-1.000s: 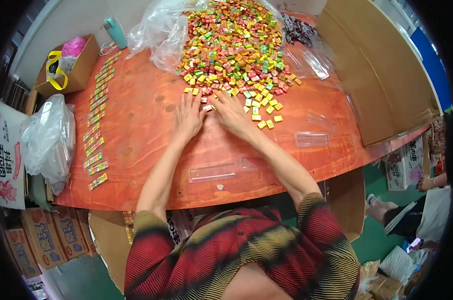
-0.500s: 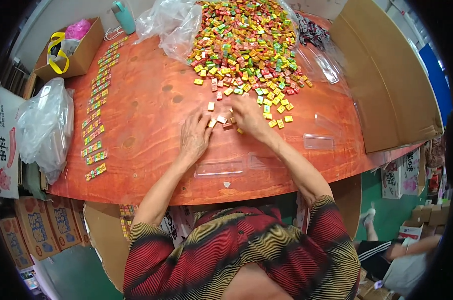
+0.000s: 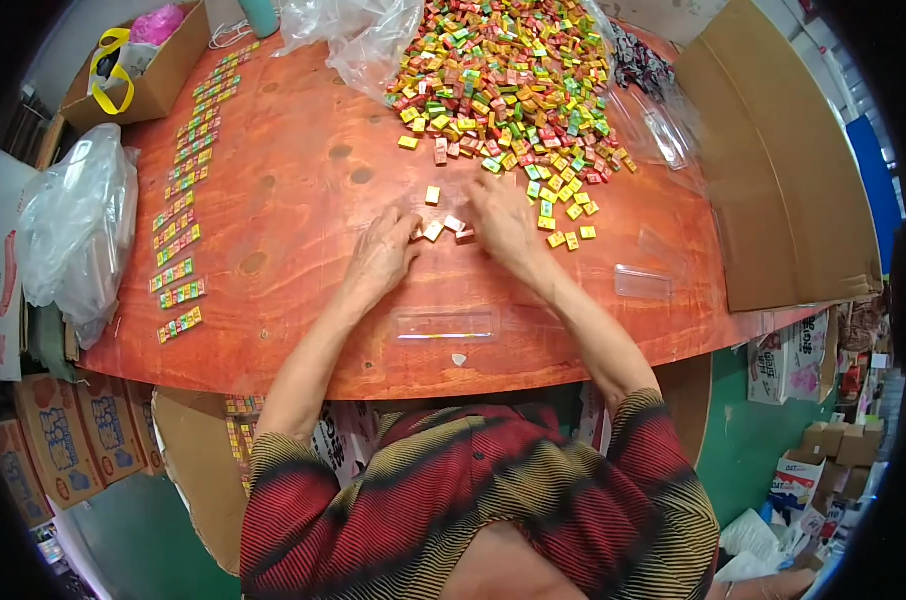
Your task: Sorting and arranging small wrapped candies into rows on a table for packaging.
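Note:
My left hand [image 3: 381, 250] rests on the red wooden table with curled fingers, its fingertips closed against a small box at the near end of a short row. Across from it, my right hand [image 3: 503, 222] is bent down over the table at the other end of that row. Its fingers are closed, and they hide what is under them. Between the hands lie a few small boxes [image 3: 433, 231], pale side up. One yellow-edged box [image 3: 432, 195] lies apart, just beyond them. A large heap of small red, yellow and green boxes [image 3: 503, 80] spreads at the far side.
Clear plastic trays [image 3: 445, 326] lie near the front edge, with another tray [image 3: 643, 283] at right. Rows of packed small boxes [image 3: 181, 325] line the left side. A cardboard box [image 3: 783, 170] stands at right, and plastic bags [image 3: 83, 230] bulge at far left.
The whole view has shifted slightly. My right hand has moved back a little from the boxes, and both hands stay around the short row. A person at lower right is now less in view.

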Available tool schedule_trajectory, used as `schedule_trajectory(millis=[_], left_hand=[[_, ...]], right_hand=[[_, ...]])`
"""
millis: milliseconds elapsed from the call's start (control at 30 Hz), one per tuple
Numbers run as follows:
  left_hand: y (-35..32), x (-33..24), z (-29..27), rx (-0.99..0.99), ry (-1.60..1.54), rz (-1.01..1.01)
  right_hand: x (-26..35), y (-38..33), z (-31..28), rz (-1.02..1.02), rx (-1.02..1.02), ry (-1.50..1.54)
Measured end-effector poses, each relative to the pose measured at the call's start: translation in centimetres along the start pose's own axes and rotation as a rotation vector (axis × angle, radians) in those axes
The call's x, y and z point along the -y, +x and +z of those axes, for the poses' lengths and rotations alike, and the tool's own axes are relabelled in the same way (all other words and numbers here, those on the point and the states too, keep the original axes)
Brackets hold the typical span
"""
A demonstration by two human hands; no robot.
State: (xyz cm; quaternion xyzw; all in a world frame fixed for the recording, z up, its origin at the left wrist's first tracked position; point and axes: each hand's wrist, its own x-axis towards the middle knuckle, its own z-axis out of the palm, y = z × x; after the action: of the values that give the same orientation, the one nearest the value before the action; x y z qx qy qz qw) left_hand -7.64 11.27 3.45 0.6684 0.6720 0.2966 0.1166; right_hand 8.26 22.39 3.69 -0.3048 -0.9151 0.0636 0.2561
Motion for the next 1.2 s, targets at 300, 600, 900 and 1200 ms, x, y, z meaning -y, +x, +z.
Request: schedule_trajectory(millis=[300, 600, 900, 1200], left_hand=[[-0.7, 0.4, -0.7, 0.09, -0.054, -0.067], [-0.6, -1.1, 0.7, 0.061, -0.131, -0.007], [0.0, -2.3, 1.6, 0.069, -0.074, 0.041], [-0.6, -1.2, 2.0, -0.009, -0.089, 0.012]], right_hand=[[2.9, -3.1, 0.3, -0.098, -0.079, 0.081], [-3.3, -3.7, -5.4, 0.332, -0.094, -0.032], [-4.4, -4.3, -1.6, 0.246, 0.051, -0.129], [2.0, -4.0, -2.8, 0.016, 0.042, 0.157]])
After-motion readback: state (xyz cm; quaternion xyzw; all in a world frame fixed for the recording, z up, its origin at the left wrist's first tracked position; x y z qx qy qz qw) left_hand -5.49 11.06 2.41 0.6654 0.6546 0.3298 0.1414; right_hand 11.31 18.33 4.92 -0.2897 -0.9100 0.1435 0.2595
